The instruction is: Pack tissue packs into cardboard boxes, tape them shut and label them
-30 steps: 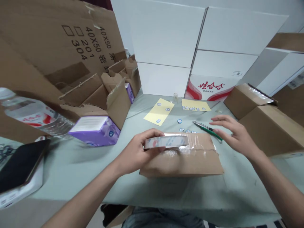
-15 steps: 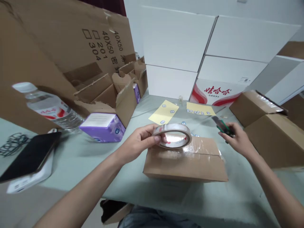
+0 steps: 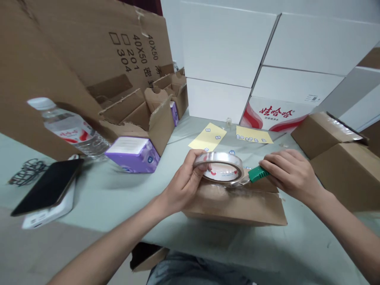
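Observation:
A roll of clear tape [image 3: 218,157] is pinched at its left side by my left hand [image 3: 185,182], fingers and thumb closed on the ring. Under it lies a closed cardboard box [image 3: 237,206], with shiny tape along its top seam. My right hand [image 3: 292,174] grips a green utility knife [image 3: 257,174], its blade pointing left. The blade tip is at the roll's lower right edge, by the tape over the box top; whether it touches the tape I cannot tell. My fingers partly hide the knife handle.
Yellow sticker sheets [image 3: 208,136] lie behind the box. To the left are a purple tissue pack [image 3: 133,154], an open carton [image 3: 160,118], a water bottle [image 3: 74,128], a phone [image 3: 47,186] and a black cable [image 3: 28,172]. Brown boxes [image 3: 344,174] stand right; white cartons [image 3: 219,99] form a back wall.
My right hand has brought the utility knife left from beside the box to the tape roll. My left hand still holds the roll over the box. The view has shifted slightly.

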